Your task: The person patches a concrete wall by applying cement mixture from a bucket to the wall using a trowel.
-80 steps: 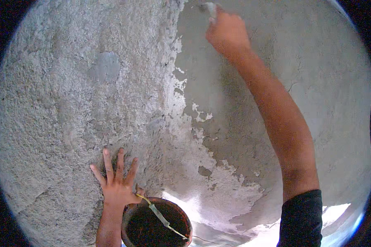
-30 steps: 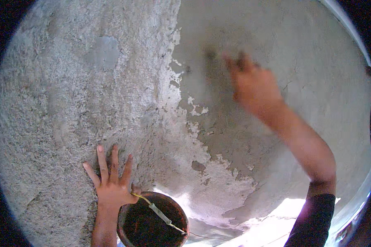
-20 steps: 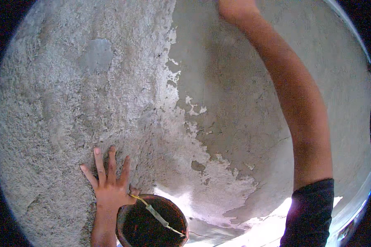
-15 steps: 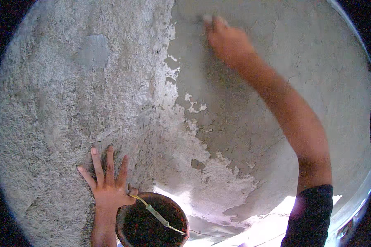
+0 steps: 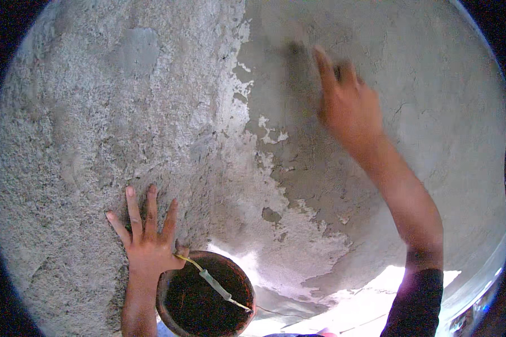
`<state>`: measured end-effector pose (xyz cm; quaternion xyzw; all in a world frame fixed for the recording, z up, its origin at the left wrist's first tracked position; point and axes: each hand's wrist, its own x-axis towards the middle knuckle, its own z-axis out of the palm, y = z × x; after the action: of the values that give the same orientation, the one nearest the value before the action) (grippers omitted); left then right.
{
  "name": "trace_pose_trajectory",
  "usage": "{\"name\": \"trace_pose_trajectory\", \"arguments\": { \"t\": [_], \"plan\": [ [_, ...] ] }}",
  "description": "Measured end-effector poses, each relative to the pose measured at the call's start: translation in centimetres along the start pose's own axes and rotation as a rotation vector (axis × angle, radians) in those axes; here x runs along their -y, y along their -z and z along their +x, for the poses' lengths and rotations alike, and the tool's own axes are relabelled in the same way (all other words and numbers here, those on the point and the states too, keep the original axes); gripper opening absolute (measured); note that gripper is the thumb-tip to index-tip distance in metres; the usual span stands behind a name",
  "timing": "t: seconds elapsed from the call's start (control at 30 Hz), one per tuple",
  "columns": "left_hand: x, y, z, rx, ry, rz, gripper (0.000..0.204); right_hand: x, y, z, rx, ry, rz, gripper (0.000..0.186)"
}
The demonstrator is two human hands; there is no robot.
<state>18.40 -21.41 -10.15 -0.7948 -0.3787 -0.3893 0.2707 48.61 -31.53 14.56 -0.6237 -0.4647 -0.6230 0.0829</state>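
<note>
My left hand (image 5: 149, 254) lies spread on the rough, pale grey wall (image 5: 78, 146), fingers apart and pointing up. Its thumb overlaps the end of a yellow wire handle (image 5: 186, 259) with a sleeve, which crosses a round, dark bucket (image 5: 191, 300) below; whether the thumb grips it is unclear. My right hand (image 5: 348, 104) is raised on the smoother, darker grey plaster (image 5: 433, 101), fingers curled around something small and dark that is blurred and mostly hidden. Ragged, flaking white patches edge the darker plaster between my hands.
Bright white light falls along the bottom of the view, where the surface curves away. A thin wire runs right from the bucket's rim. A small smooth grey patch (image 5: 136, 51) sits in the rough surface at the upper left. Dark shapes show at the far right rim.
My right hand has swept up and down over the darker plaster, and is now lower and farther right than half a second ago. My left hand stays spread beside the bucket.
</note>
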Motion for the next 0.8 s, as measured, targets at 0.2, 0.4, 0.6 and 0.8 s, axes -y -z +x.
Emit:
{"name": "trace_pose_trajectory", "arguments": {
  "t": [0.2, 0.4, 0.6, 0.8],
  "plan": [
    [0.1, -0.9, 0.1, -0.085, -0.031, 0.059, 0.077, 5.9, -3.5, 4.7, 0.042, -0.062, 0.193, 0.058],
    [0.1, -0.6, 0.0, -0.033, -0.011, 0.092, 0.08, 12.1, -6.1, -5.5, -0.021, 0.255, -0.098, 0.038],
    [-0.1, -0.5, 0.0, -0.011, -0.007, 0.052, 0.083, 13.8, -1.0, -15.0, 0.47, 0.224, 0.296, 0.069],
    [0.5, -0.4, -0.3, -0.01, -0.011, 0.074, 0.081, 7.6, 3.8, -8.3, 0.576, 0.003, 0.199, 0.082]
  ]
}}
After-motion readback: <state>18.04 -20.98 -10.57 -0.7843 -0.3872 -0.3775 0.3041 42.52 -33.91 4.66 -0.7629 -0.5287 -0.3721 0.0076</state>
